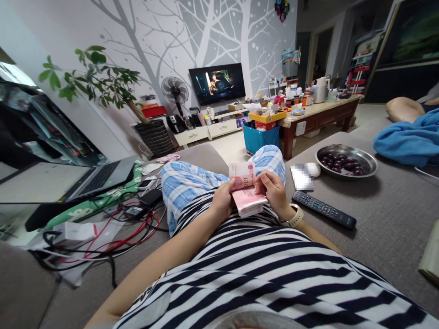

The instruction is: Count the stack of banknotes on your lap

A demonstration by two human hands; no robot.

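A stack of pink banknotes [247, 199] rests over my lap, held between both hands. My left hand [223, 201] grips the stack's left side, fingers wrapped round it. My right hand [272, 192], with a pale watch on the wrist, pinches the stack from the right, and one note [242, 173] is bent upward off the top. Beneath the hands are my striped shirt and blue checked trousers.
On the grey sofa to the right lie a black remote [324, 209], a phone [301, 177], a metal bowl of dark fruit [346, 161] and a blue cloth [406, 139]. Left are a laptop [99, 177] and tangled cables [113, 228]. Another person's knee [403, 108] shows far right.
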